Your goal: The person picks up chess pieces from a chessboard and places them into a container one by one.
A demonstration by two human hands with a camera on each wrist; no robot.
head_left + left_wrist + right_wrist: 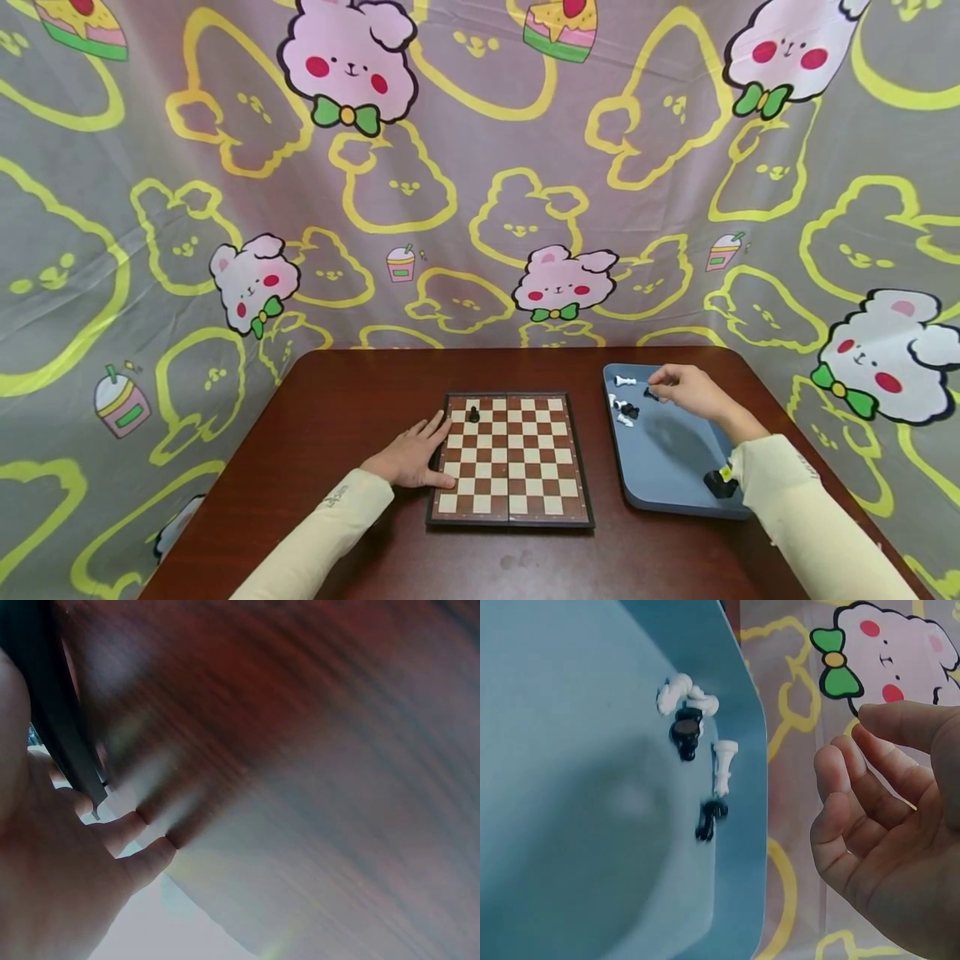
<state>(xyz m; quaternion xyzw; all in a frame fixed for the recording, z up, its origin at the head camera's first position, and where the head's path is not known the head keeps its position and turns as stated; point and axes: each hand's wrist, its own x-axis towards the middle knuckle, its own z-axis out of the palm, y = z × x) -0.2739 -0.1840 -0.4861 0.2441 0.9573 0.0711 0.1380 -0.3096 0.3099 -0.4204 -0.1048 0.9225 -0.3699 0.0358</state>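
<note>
An open magnetic-style chessboard (508, 458) lies on the table, with one black chess piece (474, 414) standing near its far left corner. My left hand (411, 457) rests at the board's left edge, fingers spread and thumb on its surface. My right hand (690, 390) hovers over the far end of a blue tray (667, 467). In the right wrist view its fingers (832, 769) are loosely bent, with nothing visible between them. A black chess piece (711, 819) lies in the tray near that hand, beside a white piece (724, 766). Another black piece (686, 733) touches white pieces (675, 694).
The tray's raised rim (628, 492) stands to the right of the board on a dark reddish-brown table (337, 392). A patterned curtain (480, 308) hangs behind and at both sides. A black device with a yellow mark (722, 482) sits at my right wrist.
</note>
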